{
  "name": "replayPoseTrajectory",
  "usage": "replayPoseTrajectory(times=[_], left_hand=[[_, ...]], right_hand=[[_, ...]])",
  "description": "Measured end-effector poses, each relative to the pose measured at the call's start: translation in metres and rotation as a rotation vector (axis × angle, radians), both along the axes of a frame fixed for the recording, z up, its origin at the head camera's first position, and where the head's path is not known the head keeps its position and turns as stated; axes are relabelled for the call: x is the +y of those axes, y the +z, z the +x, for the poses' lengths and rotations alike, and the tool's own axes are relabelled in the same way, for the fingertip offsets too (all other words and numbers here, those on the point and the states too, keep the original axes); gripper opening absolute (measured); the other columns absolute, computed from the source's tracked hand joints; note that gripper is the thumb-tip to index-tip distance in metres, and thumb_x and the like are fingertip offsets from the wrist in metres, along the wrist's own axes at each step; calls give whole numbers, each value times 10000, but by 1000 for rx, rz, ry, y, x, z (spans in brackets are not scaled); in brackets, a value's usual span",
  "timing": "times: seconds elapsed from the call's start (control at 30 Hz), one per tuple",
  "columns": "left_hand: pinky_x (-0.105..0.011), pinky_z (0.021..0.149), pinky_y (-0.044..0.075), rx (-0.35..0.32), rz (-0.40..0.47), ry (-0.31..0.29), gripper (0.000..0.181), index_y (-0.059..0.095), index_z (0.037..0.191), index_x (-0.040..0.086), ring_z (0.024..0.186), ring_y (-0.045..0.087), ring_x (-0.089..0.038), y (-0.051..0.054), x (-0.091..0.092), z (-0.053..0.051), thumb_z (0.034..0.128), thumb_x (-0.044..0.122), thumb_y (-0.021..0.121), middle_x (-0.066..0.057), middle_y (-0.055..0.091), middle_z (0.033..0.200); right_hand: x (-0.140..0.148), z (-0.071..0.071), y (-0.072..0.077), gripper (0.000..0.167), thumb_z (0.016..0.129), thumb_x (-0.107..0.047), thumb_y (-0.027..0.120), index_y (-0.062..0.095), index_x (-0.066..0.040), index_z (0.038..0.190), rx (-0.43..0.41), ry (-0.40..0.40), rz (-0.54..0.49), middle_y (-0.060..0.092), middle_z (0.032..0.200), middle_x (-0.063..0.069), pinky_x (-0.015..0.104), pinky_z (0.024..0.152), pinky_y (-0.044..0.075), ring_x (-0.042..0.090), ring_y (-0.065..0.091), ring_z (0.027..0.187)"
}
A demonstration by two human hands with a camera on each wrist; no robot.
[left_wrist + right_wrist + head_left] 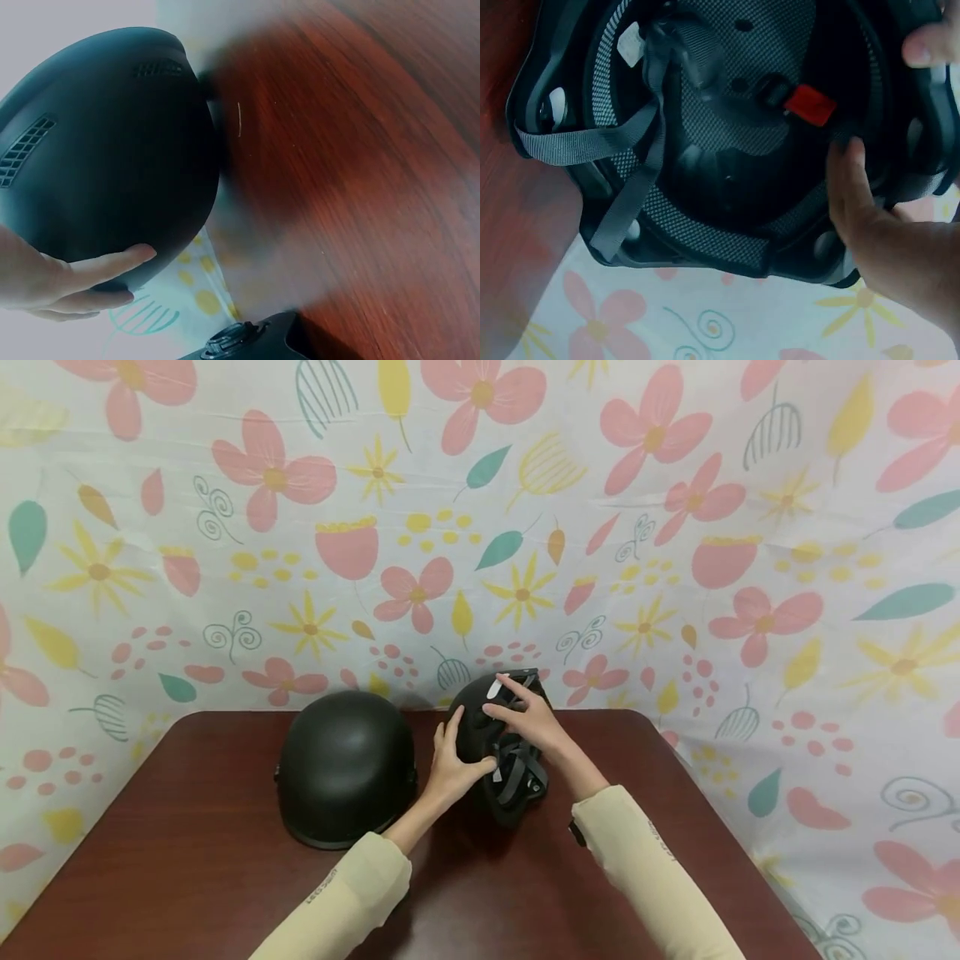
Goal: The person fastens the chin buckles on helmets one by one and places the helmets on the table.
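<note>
A black helmet (pixel 468 727) with mesh vents stands tipped on its side, its hollow turned to the right. The left hand (pixel 453 768) holds its shell, fingers spread over the outside and thumb at the near rim; in the left wrist view, fingers (pixel 112 266) lie along the shell. Across the far part of the rim, the right hand (pixel 532 718) grips the helmet, with fingertips also on the outer shell. The right wrist view shows fingers (pixel 847 176) inside by the padding, grey straps (pixel 641 142) and a red buckle piece (pixel 811 105).
A second, smooth black helmet (pixel 345 768) sits dome up on the table, just left of the left hand. The dark red-brown wooden table (pixel 217 810) meets a flower-printed cloth (pixel 517 485) behind and at the sides.
</note>
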State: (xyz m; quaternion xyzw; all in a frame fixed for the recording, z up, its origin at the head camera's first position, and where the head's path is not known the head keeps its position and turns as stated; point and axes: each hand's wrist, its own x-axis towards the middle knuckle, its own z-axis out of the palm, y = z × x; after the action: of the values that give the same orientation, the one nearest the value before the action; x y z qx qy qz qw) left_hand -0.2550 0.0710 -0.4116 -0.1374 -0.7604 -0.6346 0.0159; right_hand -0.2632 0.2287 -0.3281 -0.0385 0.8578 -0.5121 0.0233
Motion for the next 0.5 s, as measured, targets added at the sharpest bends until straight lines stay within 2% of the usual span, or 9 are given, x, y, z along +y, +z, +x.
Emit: replayPoseTrajectory(times=[0.07,0.13,0.2,0.23,0.4,0.5], left_hand=[[-692,1074,289,3,8,-6,933,207,1565,273,1463,121,-528,0,-1,-1,796,190,728,-252,-23,1618],[-705,1078,270,7,20,-6,936,208,1564,280,1469,105,-523,-1,-1,0,799,190,739,-247,-27,1619],[-720,1080,247,14,15,5,936,212,1561,301,1476,77,-517,0,-2,2,803,207,751,-224,-37,1625],[-729,1079,237,29,1,14,936,215,1560,307,1478,67,-514,0,-3,3,803,231,759,-214,-39,1629],[-732,1095,197,147,-71,85,891,265,1549,313,1494,58,-461,7,-14,3,818,406,766,-150,31,1646],[-719,1107,195,147,-44,101,841,282,1542,325,1499,71,-437,13,-24,-3,842,501,713,-139,75,1645]], right_hand=[[0,-2,1,692,936,-348,646,311,-279,1537,-13,1,-35,414,1496,164,488,1062,445,357,522,1268],[-1,-4,2,674,931,-320,655,339,-278,1525,-21,-15,-74,373,1518,142,504,1093,410,354,489,1298],[-3,-3,1,668,932,-295,659,344,-287,1521,-30,-29,-137,408,1467,150,501,1109,392,329,512,1247],[-3,-2,0,659,934,-275,658,351,-300,1516,-41,-40,-184,463,1385,136,479,1090,408,300,546,1151],[4,-1,-6,647,966,-94,584,324,-268,1532,-68,-45,-583,588,1097,-62,278,912,491,74,624,911],[16,-2,-10,647,989,-33,507,263,-218,1559,-61,-12,-799,665,1045,-90,211,817,508,28,664,878]])
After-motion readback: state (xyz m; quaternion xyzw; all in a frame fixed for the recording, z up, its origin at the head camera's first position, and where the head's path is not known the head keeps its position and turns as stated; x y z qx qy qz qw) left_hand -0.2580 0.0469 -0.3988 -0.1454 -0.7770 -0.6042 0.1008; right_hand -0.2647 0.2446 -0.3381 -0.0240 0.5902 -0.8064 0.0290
